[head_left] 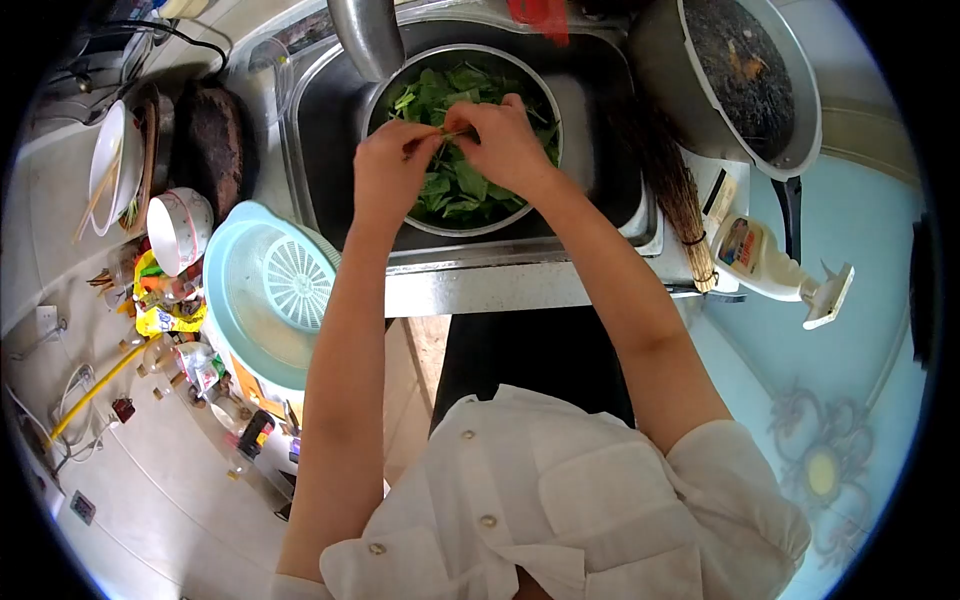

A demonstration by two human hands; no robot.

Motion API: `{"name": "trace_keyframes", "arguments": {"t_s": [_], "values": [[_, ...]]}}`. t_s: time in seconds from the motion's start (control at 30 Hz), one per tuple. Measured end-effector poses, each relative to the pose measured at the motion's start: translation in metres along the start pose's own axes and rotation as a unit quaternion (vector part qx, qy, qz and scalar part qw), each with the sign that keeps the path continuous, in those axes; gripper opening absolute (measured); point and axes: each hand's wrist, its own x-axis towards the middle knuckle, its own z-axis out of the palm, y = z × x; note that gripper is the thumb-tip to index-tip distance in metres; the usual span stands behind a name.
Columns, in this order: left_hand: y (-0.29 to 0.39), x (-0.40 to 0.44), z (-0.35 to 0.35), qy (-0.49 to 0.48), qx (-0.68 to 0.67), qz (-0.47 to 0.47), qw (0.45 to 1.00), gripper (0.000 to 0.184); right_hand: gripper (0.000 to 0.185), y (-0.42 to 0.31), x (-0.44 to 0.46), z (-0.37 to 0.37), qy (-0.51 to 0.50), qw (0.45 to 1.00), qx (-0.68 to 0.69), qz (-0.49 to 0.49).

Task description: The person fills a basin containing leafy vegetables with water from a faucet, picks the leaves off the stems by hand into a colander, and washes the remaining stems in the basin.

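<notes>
Both hands meet above a round metal bowl (553, 100) of leafy greens (470, 185) in the sink. My left hand (392, 168) is closed, thumb and fingers pinching one end of a thin green stem (446, 134). Close beside it, my right hand (498, 142) pinches the same stem from the other side. The stem is small, and fingers hide most of it. Loose leaves fill the bowl around and below both hands.
The bowl sits in a dark sink (335, 130) under a metal faucet (366, 35). Left are a light-blue basin with a strainer (228, 290) and a patterned bowl (180, 232). Right are a twig brush (688, 215), a spray bottle (765, 258) and a large pot (668, 85).
</notes>
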Motion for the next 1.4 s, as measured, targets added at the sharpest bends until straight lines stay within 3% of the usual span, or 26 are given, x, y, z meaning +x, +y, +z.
{"name": "trace_keyframes", "arguments": {"t_s": [0.03, 0.17, 0.23, 0.27, 0.47, 0.53, 0.63, 0.7, 0.77, 0.83, 0.87, 0.93, 0.97, 1.03, 1.07, 1.1, 1.2, 1.27, 1.33, 1.37, 1.4], "values": [[-0.004, -0.002, -0.005, 0.022, 0.019, 0.003, 1.0, 0.02, 0.016, 0.0, -0.002, -0.003, -0.006, 0.996, -0.083, -0.018], [-0.016, -0.007, -0.011, 0.056, -0.025, -0.015, 0.998, 0.016, 0.019, 0.02, -0.002, -0.001, -0.047, 0.997, -0.067, 0.005], [-0.016, -0.009, -0.005, 0.057, -0.03, 0.02, 0.998, 0.015, 0.023, 0.022, 0.0, 0.006, -0.05, 0.995, 0.084, 0.007], [-0.015, -0.01, -0.002, 0.027, -0.017, 0.013, 0.999, 0.016, 0.023, 0.024, -0.001, 0.009, -0.049, 0.995, 0.083, 0.007], [0.006, -0.02, -0.002, -0.023, 0.07, -0.051, 0.996, 0.022, 0.029, -0.006, -0.009, -0.007, -0.095, 0.994, 0.036, 0.028], [0.001, -0.023, 0.003, 0.052, 0.067, -0.009, 0.996, 0.021, 0.027, -0.001, -0.013, 0.003, -0.072, 0.997, 0.014, -0.001], [-0.005, -0.027, 0.006, 0.028, 0.154, 0.027, 0.987, 0.021, 0.023, -0.004, -0.016, 0.004, -0.04, 0.998, -0.004, -0.051], [-0.005, -0.029, 0.012, 0.044, 0.159, 0.0, 0.986, 0.021, 0.02, -0.009, -0.019, 0.009, -0.08, 0.99, -0.081, -0.085], [-0.012, -0.027, 0.016, 0.062, 0.165, -0.027, 0.984, 0.022, 0.023, -0.014, -0.02, 0.012, -0.049, 0.995, -0.056, -0.067], [-0.024, -0.015, 0.01, 0.168, -0.081, -0.205, 0.961, 0.026, 0.032, -0.031, -0.019, 0.0, -0.02, 0.977, 0.139, 0.161], [-0.03, -0.012, 0.009, 0.136, -0.132, -0.214, 0.958, 0.035, 0.032, -0.029, -0.017, 0.006, -0.021, 0.977, 0.139, 0.163], [-0.031, -0.002, 0.013, 0.128, -0.154, -0.211, 0.957, 0.041, 0.041, -0.018, -0.011, 0.026, 0.132, 0.964, 0.224, 0.055], [-0.031, 0.004, 0.015, 0.121, -0.176, -0.205, 0.955, 0.05, 0.041, -0.011, -0.009, 0.032, 0.133, 0.964, 0.225, 0.056], [-0.028, 0.007, 0.014, 0.114, -0.196, -0.198, 0.954, 0.06, 0.043, 0.001, 0.001, 0.037, 0.059, 0.994, 0.067, 0.056], [-0.025, 0.008, 0.011, 0.1, -0.193, -0.212, 0.953, 0.061, 0.041, 0.01, 0.005, 0.03, 0.081, 0.994, 0.048, 0.061], [-0.024, 0.007, 0.008, 0.087, -0.188, -0.228, 0.951, 0.062, 0.039, 0.035, 0.014, 0.021, 0.038, 0.996, 0.079, 0.033], [-0.042, -0.005, 0.015, 0.052, -0.141, -0.267, 0.952, 0.062, 0.038, 0.054, 0.005, -0.005, 0.041, 0.994, 0.014, 0.097], [-0.058, -0.017, 0.03, 0.058, -0.171, -0.303, 0.936, 0.06, 0.053, 0.065, -0.003, -0.006, -0.096, 0.973, -0.121, 0.174], [-0.069, -0.027, 0.051, 0.077, -0.216, -0.347, 0.909, 0.059, 0.063, 0.056, -0.018, 0.008, -0.117, 0.965, -0.15, 0.183], [-0.072, -0.033, 0.064, 0.077, -0.215, -0.349, 0.909, 0.059, 0.074, 0.049, -0.025, 0.014, -0.137, 0.955, -0.178, 0.192], [-0.075, -0.038, 0.079, 0.066, -0.148, -0.292, 0.943, 0.062, 0.091, 0.04, -0.022, 0.014, -0.181, 0.941, -0.166, 0.232]]}}
